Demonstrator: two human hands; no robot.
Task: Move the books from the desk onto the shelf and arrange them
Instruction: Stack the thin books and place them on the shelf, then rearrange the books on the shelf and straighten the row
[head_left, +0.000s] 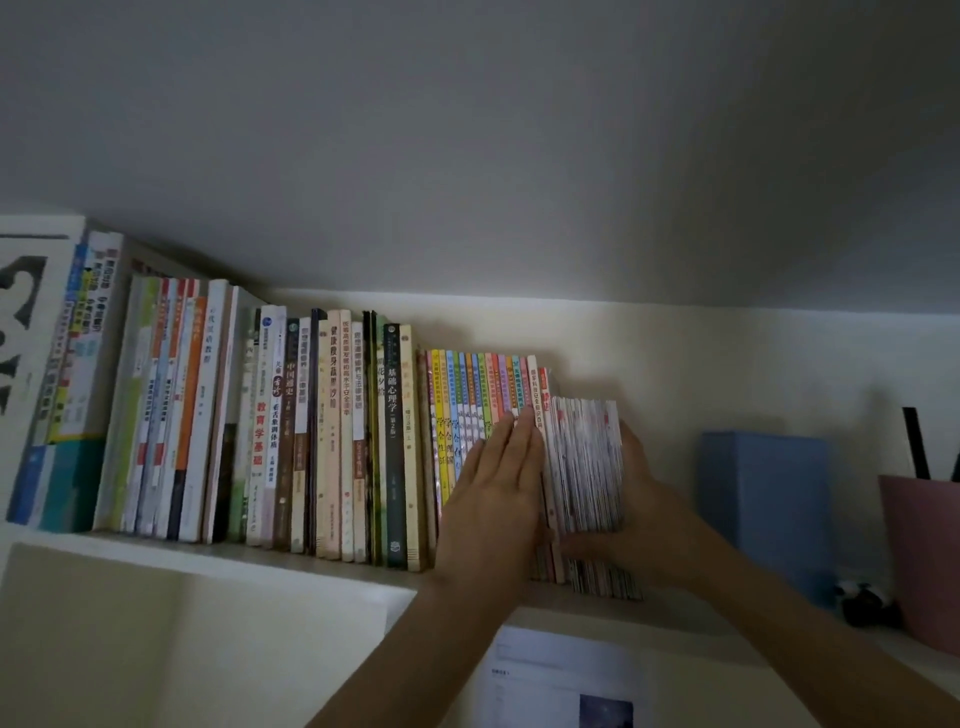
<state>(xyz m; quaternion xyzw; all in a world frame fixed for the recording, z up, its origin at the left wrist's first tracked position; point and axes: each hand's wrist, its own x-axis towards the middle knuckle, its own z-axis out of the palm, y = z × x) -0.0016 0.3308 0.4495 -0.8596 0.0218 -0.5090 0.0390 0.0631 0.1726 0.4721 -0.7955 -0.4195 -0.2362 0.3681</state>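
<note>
Both hands seat a small stack of thin books at the right end of the row on the shelf.

The white shelf (291, 564) runs under a pale wall (519, 156), its long row of books (322, 431) standing upright from the left end. Near the right end stand a blue box (763, 499) and a pink pot (924, 551). The stack of thin books (587, 462) stands upright, spines outward, between the hands. The left hand (498, 483) lies flat with straight fingers against the row's spines, just left of the stack. The right hand (644, 499) cups the stack's right side, fingers curled behind it. The stack looks ready to be pushed back and leftward.
</note>
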